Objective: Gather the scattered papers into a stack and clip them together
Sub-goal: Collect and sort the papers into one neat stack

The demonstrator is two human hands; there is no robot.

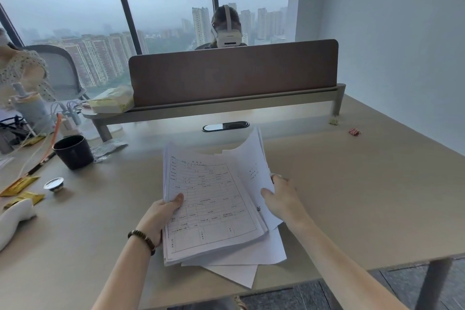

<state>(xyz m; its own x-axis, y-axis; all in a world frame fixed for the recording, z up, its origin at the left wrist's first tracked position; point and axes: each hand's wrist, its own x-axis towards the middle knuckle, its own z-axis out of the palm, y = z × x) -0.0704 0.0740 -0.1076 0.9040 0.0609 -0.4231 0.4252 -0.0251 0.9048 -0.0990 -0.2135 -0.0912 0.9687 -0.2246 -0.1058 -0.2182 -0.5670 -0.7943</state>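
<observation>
A thick pile of white printed papers [214, 204] lies in the middle of the desk, with a form on top. My left hand [161, 214] grips the pile's left edge, thumb on the top sheet. My right hand [281, 196] holds a few curled sheets [254, 158] lifted at the pile's right side. Loose blank sheets [261, 257] stick out askew under the pile toward the desk's front edge. A red binder clip [354, 131] lies at the far right of the desk, and a yellow binder clip [334, 120] sits by the divider's leg.
A dark cup [73, 151] stands to the left, with a small silver-lidded pot [54, 184], gold sachets [20, 185] and a white object [12, 219] nearby. A brown divider [234, 70] crosses the back; a person wearing a headset sits behind it. Cables and a bottle crowd the far left.
</observation>
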